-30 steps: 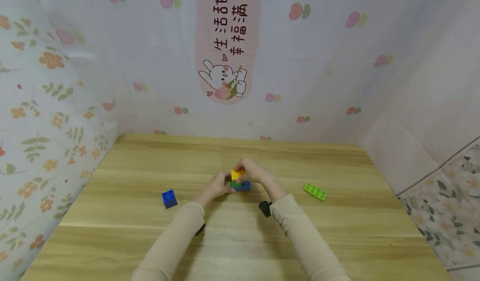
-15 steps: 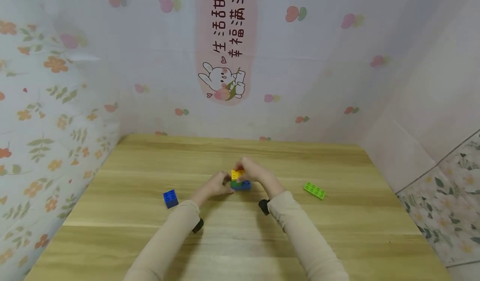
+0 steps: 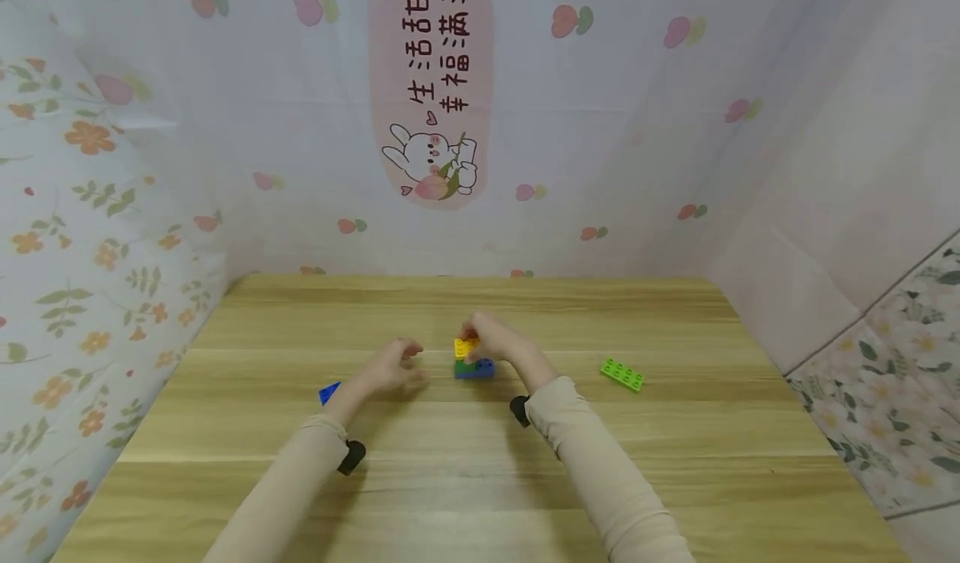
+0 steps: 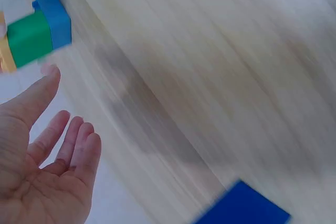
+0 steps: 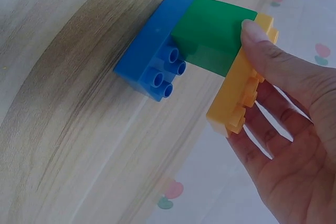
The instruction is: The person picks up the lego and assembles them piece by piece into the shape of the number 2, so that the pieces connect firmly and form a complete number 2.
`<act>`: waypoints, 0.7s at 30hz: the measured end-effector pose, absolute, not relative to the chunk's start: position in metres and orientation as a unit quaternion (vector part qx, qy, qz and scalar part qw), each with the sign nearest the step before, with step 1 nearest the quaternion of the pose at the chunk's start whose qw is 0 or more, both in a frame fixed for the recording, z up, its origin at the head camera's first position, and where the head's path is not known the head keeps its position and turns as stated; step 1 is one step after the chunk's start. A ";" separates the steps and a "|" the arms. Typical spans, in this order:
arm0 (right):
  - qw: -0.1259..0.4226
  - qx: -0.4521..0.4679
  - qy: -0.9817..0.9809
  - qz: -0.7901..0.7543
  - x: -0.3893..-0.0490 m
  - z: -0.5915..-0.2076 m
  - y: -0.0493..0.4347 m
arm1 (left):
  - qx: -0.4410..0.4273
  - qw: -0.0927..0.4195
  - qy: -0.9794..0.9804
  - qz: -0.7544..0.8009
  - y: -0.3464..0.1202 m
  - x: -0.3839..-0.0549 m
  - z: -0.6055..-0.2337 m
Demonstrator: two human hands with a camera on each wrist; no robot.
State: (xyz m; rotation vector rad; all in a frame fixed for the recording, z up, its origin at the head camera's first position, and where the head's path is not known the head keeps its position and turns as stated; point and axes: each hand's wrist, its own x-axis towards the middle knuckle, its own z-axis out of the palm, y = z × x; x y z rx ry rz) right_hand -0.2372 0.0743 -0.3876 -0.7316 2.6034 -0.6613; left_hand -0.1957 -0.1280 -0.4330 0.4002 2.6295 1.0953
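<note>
A small stack of toy building bricks stands on the table: a long blue brick (image 5: 152, 40) at the bottom, a green block (image 5: 218, 30) over one end of it, and a long yellow brick (image 5: 231, 93) on top. My right hand (image 3: 498, 344) pinches the yellow brick, thumb on the near side and fingers behind it. My left hand (image 3: 392, 369) is apart from the stack, to its left, with fingers spread and nothing held. Partly covered by the left forearm in the head view is a dark blue brick (image 3: 327, 392), which also shows at the bottom of the left wrist view.
A flat light green brick (image 3: 622, 374) lies to the right of the stack on the wooden table (image 3: 675, 463). Patterned cloth (image 3: 315, 129) hangs behind the table and along its sides.
My left hand has come off the stack and moved left, toward the dark blue brick, which its arm now partly covers. My right hand stays on the yellow brick.
</note>
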 end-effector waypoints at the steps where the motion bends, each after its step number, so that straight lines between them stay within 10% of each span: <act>1: 0.179 -0.257 0.920 -0.235 -0.237 -0.388 0.075 | 0.138 0.128 0.907 0.377 -0.133 -0.194 -0.432; 21: 0.195 -0.263 0.911 -0.252 -0.239 -0.385 0.077 | 0.100 0.089 0.926 0.354 -0.213 -0.153 -0.425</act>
